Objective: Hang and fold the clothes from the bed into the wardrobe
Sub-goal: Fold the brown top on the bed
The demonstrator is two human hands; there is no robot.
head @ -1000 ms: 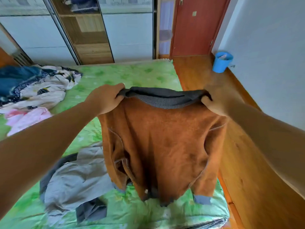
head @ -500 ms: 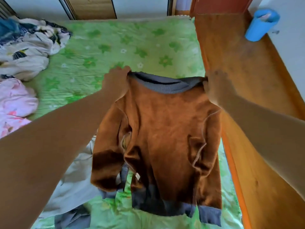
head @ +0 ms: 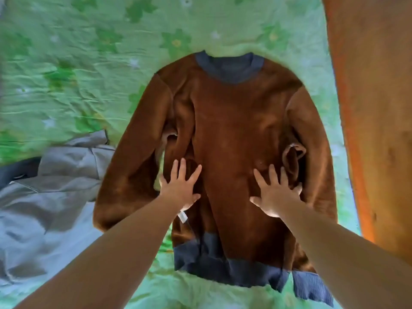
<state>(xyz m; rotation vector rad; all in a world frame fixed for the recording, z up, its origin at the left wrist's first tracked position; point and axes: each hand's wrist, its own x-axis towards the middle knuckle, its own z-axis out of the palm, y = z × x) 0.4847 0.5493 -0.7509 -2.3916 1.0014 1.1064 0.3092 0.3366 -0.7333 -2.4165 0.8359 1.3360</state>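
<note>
A brown fleece sweater (head: pixel 234 130) with a grey-blue collar, hem and cuffs lies flat on the green flowered bed sheet (head: pixel 78 63), collar pointing away from me. Both sleeves run down along its sides. My left hand (head: pixel 180 186) rests palm down on the sweater's left half, fingers spread. My right hand (head: pixel 276 190) presses flat on the right half, fingers apart, near a puckered fold. Neither hand grips the cloth. A small white label (head: pixel 182 217) sticks out below my left hand.
A crumpled grey garment (head: pixel 49 197) lies on the bed just left of the sweater, with a dark piece (head: pixel 13 172) beside it. The orange wooden floor (head: pixel 379 108) runs along the bed's right edge.
The sweater, held up by its shoulders before, now lies flat on the bed. Both hands have let go of the collar and moved down onto its middle. My view has tilted downward.
</note>
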